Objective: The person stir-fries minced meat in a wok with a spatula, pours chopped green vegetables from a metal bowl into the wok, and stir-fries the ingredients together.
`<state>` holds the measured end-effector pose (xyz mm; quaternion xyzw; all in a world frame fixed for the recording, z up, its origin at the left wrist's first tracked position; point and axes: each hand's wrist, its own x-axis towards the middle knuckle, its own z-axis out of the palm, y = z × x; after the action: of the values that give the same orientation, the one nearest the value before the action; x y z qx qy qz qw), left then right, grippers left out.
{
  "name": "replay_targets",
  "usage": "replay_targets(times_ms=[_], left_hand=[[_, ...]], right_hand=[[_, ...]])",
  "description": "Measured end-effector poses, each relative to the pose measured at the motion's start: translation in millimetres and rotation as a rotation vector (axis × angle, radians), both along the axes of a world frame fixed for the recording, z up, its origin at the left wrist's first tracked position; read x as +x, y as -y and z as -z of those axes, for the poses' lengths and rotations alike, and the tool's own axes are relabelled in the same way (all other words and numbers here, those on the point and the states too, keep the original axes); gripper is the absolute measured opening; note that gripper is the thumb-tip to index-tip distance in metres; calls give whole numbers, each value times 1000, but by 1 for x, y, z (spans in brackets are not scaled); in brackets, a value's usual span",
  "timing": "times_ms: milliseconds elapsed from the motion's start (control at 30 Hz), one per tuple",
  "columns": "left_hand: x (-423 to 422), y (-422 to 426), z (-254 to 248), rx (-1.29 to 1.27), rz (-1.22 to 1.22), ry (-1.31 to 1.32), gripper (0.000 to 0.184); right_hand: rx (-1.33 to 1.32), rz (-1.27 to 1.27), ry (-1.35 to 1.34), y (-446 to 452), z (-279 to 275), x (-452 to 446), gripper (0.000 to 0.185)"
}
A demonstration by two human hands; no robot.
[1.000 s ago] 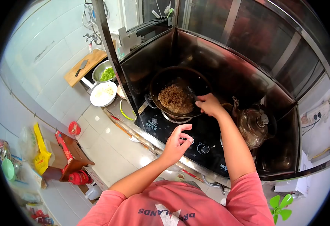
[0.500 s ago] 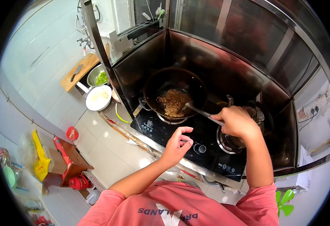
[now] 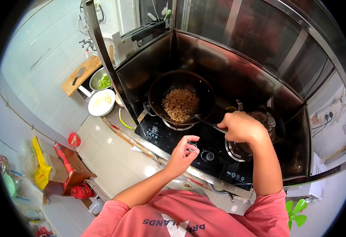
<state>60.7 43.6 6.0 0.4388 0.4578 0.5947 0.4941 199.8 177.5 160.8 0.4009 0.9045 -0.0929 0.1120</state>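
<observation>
My right hand (image 3: 242, 127) is wrapped round the handle of a metal spatula (image 3: 210, 122), whose head sits low at the near right edge of the food in a dark wok (image 3: 157, 89). Browned crumbly food, like minced meat (image 3: 180, 104), lies heaped on the wok's bottom. The wok rests on the left burner of a black glass hob (image 3: 169, 139). Over the hob's front edge is my left hand (image 3: 181, 155), fingers partly curled and apart. It is close to the control knobs, one knob (image 3: 207, 156) just to its right; whether it touches another is hard to see.
A kettle-like metal pot (image 3: 265, 120) stands on the right burner. Dark metal splash panels (image 3: 236, 65) enclose the hob. Left of them are a white pan (image 3: 101, 102), a bowl of chopped greens (image 3: 104, 81), and a cutting board (image 3: 68, 86) with a cleaver (image 3: 78, 75).
The spatula's head has gone from on top of the food to lower at its near edge, and the food looks more gathered. My left fingers have drawn slightly closer together.
</observation>
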Motion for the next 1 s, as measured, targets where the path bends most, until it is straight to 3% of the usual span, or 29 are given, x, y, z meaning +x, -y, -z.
replay_targets(times_ms=[133,200,333,400,533,667,767,933,1000], left_hand=[[-1,2,0,-10,3,-6,36],[-3,1,3,16,-8,-7,35],[-6,6,1,-21,-3,-13,37],[-8,6,2,-14,-12,-13,37],[-9,7,3,-22,-7,-9,37],[-11,7,7,9,-21,-12,37],[-13,5,9,-11,-14,-12,38],[-1,-3,-2,-8,36,-12,39],[1,-6,-2,3,49,-24,40]], right_hand=[[-185,-142,71,-11,23,-35,41],[-83,-17,-170,-21,65,-49,43],[-15,141,-278,-15,65,-61,30],[-206,136,-131,-5,34,-54,47],[-527,111,-204,10,16,-55,49],[-345,175,-276,-3,59,-77,43],[-356,350,-344,-5,50,-65,19],[-204,404,-366,0,27,-30,16],[-182,462,-259,-9,27,-23,15]])
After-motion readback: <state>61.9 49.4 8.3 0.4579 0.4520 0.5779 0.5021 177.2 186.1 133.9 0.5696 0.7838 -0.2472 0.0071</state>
